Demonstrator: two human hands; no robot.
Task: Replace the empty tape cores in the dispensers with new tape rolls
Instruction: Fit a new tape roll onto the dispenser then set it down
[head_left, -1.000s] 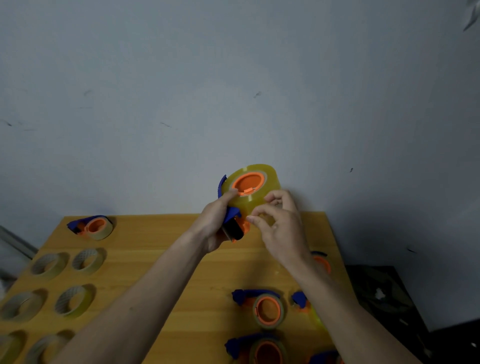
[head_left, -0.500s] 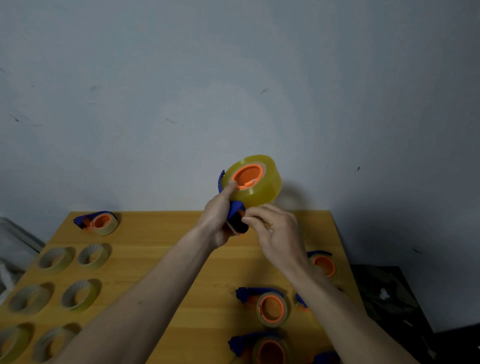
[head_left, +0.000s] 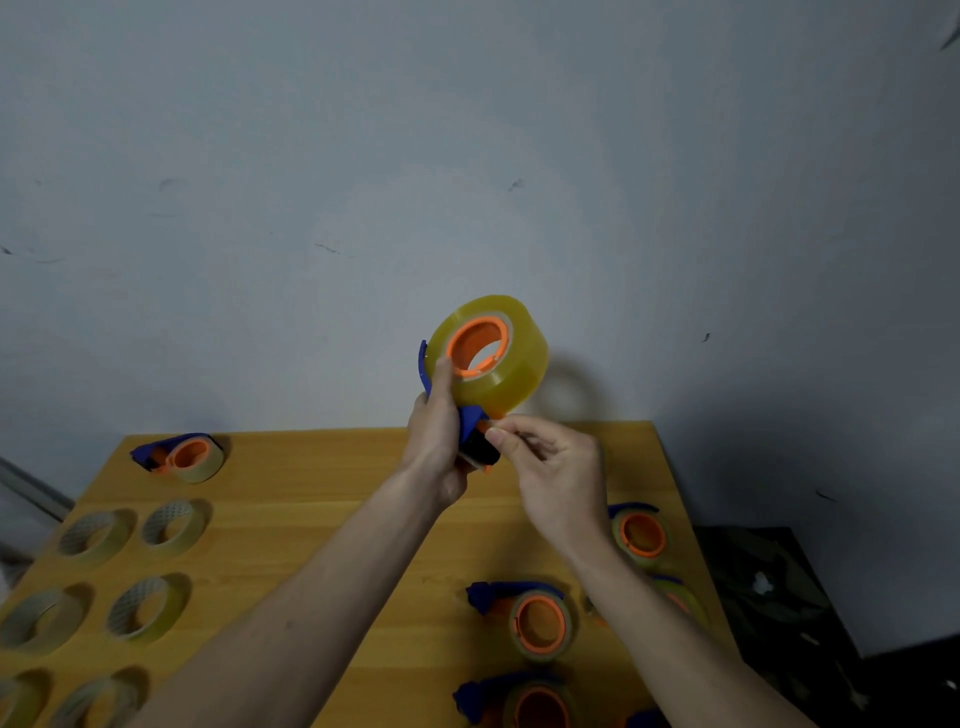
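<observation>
A blue and orange tape dispenser (head_left: 471, 422) is held up above the far edge of the wooden table (head_left: 322, 499). A full yellowish tape roll (head_left: 506, 364) sits on its orange hub. My left hand (head_left: 439, 436) grips the dispenser's handle, thumb resting on the side of the roll. My right hand (head_left: 556, 467) pinches at the dispenser's front end just below the roll, thumb and forefinger together; what they hold is too small to tell.
Several thin tape cores (head_left: 166, 527) lie in rows at the table's left. One dispenser (head_left: 182, 457) lies at the far left corner. More dispensers lie at the right: (head_left: 537, 621), (head_left: 639, 535), (head_left: 524, 701). A dark bag (head_left: 769, 587) sits beside the table's right edge.
The dispenser with its roll has tilted, so the orange hub faces me more. My right hand slid down from the roll to the dispenser's front end.
</observation>
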